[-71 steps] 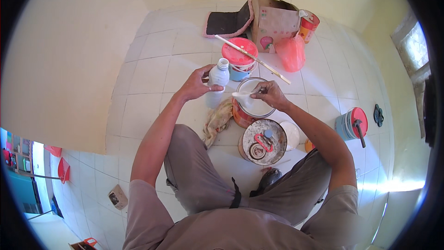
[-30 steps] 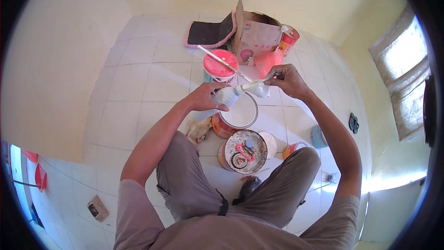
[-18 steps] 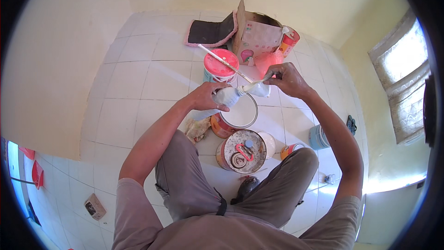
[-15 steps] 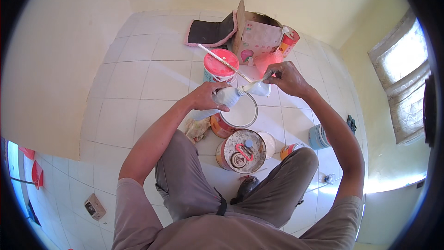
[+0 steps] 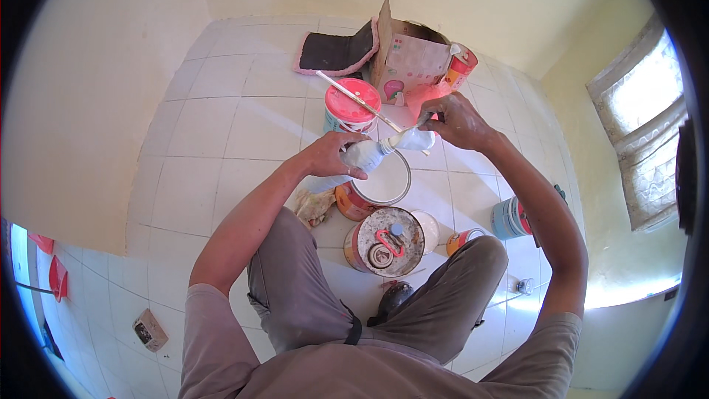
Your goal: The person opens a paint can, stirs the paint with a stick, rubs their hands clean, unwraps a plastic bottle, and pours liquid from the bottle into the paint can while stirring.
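My left hand [image 5: 329,154] is wrapped round a clear plastic bottle [image 5: 362,155] with whitish contents or coating, tilted with its neck to the right. At the neck is a thin, crumpled white piece [image 5: 418,139], perhaps plastic film; I cannot tell how it is attached. The fingers of my right hand [image 5: 461,124] pinch its far end. Below the bottle stands an open can of white paint [image 5: 382,179]. A long pale stick [image 5: 351,96] crosses the red lid of a bucket [image 5: 354,101] and passes behind the bottle neck.
Close to my knees is a paint-smeared metal can [image 5: 399,251] with a red handle. A crumpled rag [image 5: 314,207] lies by my left knee. Farther off are a cardboard box [image 5: 413,63] and a dark, pink-edged mat [image 5: 340,50]. A blue-white bucket [image 5: 509,218] stands at right.
My right hand has shifted slightly left and its wrist has turned, and the white piece at the bottle neck has bunched closer. My left hand and the bottle have stayed nearly in place.
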The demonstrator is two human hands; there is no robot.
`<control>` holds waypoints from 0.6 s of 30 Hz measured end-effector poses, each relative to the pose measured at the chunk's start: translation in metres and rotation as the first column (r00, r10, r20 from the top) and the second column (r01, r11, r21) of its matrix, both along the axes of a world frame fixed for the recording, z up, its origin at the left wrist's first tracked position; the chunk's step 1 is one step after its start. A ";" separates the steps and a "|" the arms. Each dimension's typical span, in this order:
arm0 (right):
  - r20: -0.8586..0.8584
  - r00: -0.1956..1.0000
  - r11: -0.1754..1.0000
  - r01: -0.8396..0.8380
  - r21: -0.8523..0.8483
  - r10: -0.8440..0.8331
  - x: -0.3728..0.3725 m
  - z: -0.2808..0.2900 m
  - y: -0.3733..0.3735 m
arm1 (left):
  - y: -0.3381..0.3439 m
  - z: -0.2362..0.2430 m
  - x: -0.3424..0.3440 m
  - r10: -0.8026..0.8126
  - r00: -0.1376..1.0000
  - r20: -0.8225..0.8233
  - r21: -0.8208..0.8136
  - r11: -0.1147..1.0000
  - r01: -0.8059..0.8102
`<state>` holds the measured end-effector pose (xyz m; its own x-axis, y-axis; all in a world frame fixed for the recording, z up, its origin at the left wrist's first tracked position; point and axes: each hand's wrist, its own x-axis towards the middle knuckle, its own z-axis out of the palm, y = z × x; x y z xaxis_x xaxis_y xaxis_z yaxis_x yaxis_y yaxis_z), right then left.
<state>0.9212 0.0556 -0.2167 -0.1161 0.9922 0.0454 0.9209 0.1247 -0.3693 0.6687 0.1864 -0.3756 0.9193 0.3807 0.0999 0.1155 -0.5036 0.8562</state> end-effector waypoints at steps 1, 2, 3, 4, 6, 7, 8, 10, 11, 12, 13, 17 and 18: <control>0.017 1.000 1.000 -0.010 0.007 0.010 0.000 0.001 0.000 | -0.001 0.000 0.001 0.000 1.000 -0.001 0.006 1.000 0.000; 0.019 1.000 1.000 -0.008 0.007 0.008 0.000 0.003 0.000 | -0.001 0.001 0.002 0.000 1.000 -0.001 0.013 1.000 0.000; 0.045 0.999 1.000 -0.021 0.005 0.020 -0.001 0.004 0.001 | -0.001 0.000 0.001 0.002 1.000 -0.003 0.013 1.000 -0.002; 0.072 0.997 0.999 -0.033 0.003 0.033 -0.003 0.005 0.002 | 0.000 -0.001 0.000 0.007 1.000 -0.002 0.022 1.000 -0.007; 0.082 0.996 0.999 -0.049 0.011 0.048 -0.006 0.007 0.003 | 0.001 -0.001 0.000 0.012 1.000 0.001 0.031 0.999 -0.012; 0.093 0.994 0.998 -0.062 0.019 0.060 -0.006 0.007 0.003 | 0.001 -0.001 0.000 0.007 1.000 -0.001 0.033 0.999 -0.007; 0.094 0.994 0.998 -0.062 0.018 0.060 -0.005 0.006 0.003 | 0.000 0.000 0.000 0.003 1.000 -0.002 0.035 0.999 -0.003; 0.137 0.987 0.995 -0.088 0.053 0.081 -0.003 0.005 0.003 | 0.000 0.001 0.001 -0.004 1.000 0.004 0.033 0.999 0.003; 0.138 0.987 0.995 -0.088 0.052 0.080 -0.002 0.005 0.004 | -0.001 0.002 0.001 -0.009 1.000 0.010 0.032 0.999 0.009; 0.144 0.986 0.995 -0.089 0.038 0.082 -0.003 0.006 0.004 | -0.001 0.001 0.001 -0.008 1.000 0.010 0.032 0.999 0.008; 0.151 0.985 0.996 -0.090 0.024 0.085 -0.004 0.007 0.005 | 0.000 0.001 0.000 -0.006 1.000 0.007 0.029 1.000 0.006; 0.158 0.982 0.993 -0.110 0.054 0.100 -0.006 0.007 0.006 | 0.000 0.002 0.000 0.002 1.000 -0.001 0.031 1.000 -0.002; 0.170 0.980 0.991 -0.114 0.064 0.102 -0.007 0.008 0.006 | -0.001 0.002 0.000 0.002 1.000 -0.001 0.032 0.999 -0.002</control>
